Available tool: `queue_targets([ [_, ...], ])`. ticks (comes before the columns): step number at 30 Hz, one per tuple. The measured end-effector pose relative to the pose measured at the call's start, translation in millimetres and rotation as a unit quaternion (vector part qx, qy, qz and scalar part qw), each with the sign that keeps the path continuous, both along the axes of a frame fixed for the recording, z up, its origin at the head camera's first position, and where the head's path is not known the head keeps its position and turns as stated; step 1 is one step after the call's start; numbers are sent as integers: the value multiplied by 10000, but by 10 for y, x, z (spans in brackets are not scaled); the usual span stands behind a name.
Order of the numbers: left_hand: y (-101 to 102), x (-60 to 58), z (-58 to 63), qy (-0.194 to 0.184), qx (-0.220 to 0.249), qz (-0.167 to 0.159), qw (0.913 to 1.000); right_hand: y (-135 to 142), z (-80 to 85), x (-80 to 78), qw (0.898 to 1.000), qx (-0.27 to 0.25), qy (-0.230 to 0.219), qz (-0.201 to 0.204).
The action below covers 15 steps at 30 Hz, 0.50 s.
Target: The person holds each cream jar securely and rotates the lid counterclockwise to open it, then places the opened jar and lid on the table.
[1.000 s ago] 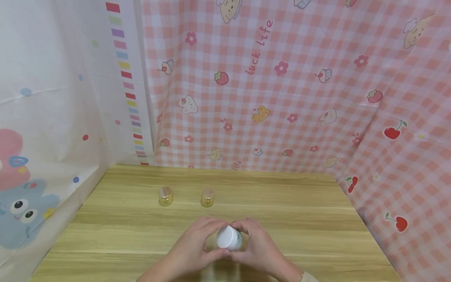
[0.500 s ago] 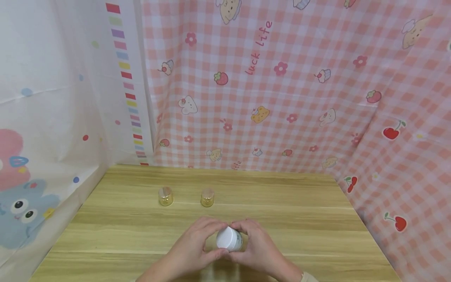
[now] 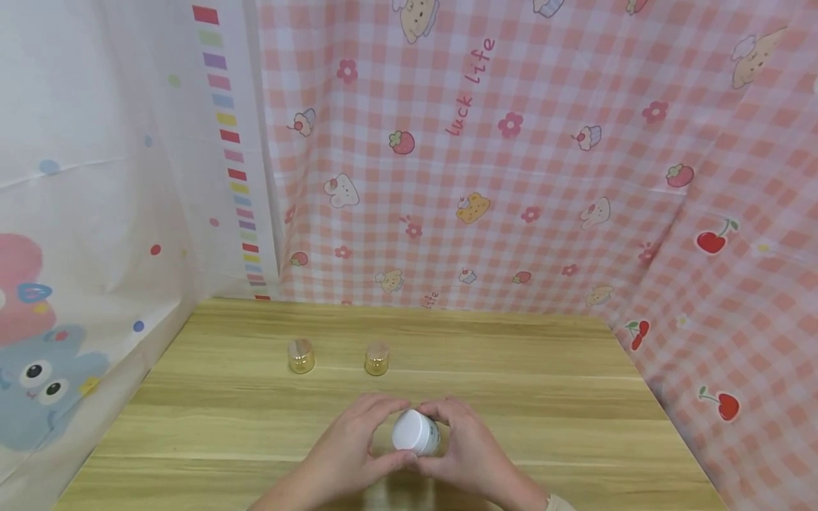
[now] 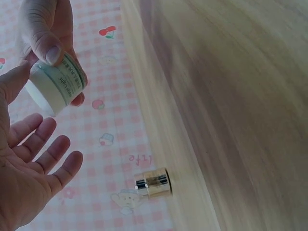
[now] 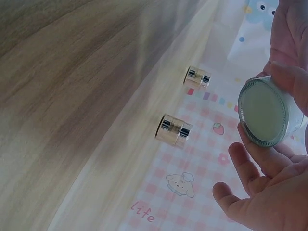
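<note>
A small white jar point(image 3: 420, 436) with a printed label is held tilted above the table, its white lid point(image 3: 407, 430) facing left. My right hand point(image 3: 469, 447) grips the jar's body between thumb and fingers; the right wrist view shows its round pale base point(image 5: 263, 111). On the lid side, my left hand point(image 3: 351, 440) has its thumb and index finger curled around the lid. The other left fingers point(image 4: 60, 144) spread free below it in the left wrist view. Whether the left index fingertip presses the lid is hard to see.
Two shiny gold cylinders, a left one point(image 3: 301, 355) and a right one point(image 3: 377, 358), stand apart farther back on the wooden table point(image 3: 524, 383). Pink checked cloth point(image 3: 486, 163) hangs behind and to the right, with white patterned cloth point(image 3: 96, 177) at the left.
The left index fingertip has shifted very slightly off the lid's far edge. Otherwise both hands and the jar stay in place, and the gold cylinders have not moved.
</note>
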State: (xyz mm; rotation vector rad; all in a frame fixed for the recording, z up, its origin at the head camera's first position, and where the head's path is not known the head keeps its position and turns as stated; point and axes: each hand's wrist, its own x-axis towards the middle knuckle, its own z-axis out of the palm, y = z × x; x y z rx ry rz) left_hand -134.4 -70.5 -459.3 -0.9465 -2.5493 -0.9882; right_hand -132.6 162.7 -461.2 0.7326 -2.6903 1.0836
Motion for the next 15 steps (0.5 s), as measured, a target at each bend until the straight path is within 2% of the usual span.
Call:
queue_targets([
  [10,9,1,0,208,53,-286,9994,4,2,-9,9999,-118,51,114],
  [15,15,-1,-6,381,151,-326,9986,-7,-9,4,9999,-69,88,-29],
])
